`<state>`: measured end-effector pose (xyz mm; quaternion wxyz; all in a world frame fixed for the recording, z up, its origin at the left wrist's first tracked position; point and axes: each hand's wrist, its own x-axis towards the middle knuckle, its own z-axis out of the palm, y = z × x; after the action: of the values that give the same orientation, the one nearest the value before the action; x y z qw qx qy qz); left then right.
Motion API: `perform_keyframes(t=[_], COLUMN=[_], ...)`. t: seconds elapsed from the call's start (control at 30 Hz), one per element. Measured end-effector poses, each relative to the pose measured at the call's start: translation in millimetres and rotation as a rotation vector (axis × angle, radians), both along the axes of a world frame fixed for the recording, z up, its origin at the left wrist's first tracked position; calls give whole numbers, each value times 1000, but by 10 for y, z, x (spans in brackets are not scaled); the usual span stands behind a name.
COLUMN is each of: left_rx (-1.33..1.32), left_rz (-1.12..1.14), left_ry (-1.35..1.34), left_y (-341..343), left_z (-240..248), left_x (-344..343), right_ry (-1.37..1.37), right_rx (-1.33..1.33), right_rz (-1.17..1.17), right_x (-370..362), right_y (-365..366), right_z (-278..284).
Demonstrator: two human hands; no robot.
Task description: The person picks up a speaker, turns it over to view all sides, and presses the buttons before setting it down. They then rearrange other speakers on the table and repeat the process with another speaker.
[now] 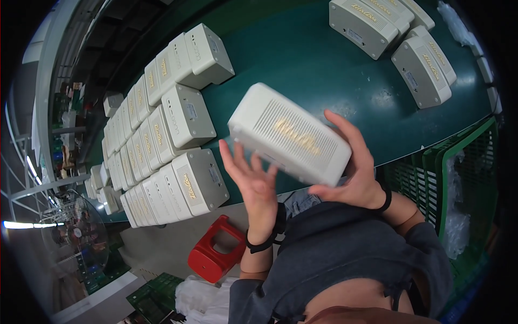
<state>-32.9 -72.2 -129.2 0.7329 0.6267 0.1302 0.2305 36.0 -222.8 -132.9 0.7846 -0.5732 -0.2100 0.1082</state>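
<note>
By the right grip (366,175), the right end of a white grille-fronted box (299,132) is pinched, above the green tabletop (283,59); the left grip (256,186) is spread just beside the box's lower side, contact unclear; similar boxes (186,116) are ranked left of the grips, others (372,27) set beyond the right one; a green crate (418,175) is seen to its right, a red stool (205,262) below the left.

I see on my remote feed, relative to held box (294,137): box rows (154,143) left on tabletop (280,59), box cluster (424,70) beyond right, crate (465,144) right, stool (208,262) nearer left on floor (154,244), fan (77,233) farther left.
</note>
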Motion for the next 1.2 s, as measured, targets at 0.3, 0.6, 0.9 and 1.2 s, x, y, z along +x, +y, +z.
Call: perform_keyframes(t=[0.3,0.6,0.9,1.2], left_rx=[-516,-1307,-846,-352], left_rz=[-114,-235,-48,6], left_ry=[138,-90,46,26], left_y=[22,128,203,349], left_z=[-5,-227,-281,-202], left_x=[-45,-59,-164,-163], right_ry=[-632,-330,-154,153], right_rx=[-300,-212,-79,42], right_rz=[120,60,149,364], right_x=[66,105,109,37], right_y=[46,-25,-54,-104], right_z=[109,19,30,50])
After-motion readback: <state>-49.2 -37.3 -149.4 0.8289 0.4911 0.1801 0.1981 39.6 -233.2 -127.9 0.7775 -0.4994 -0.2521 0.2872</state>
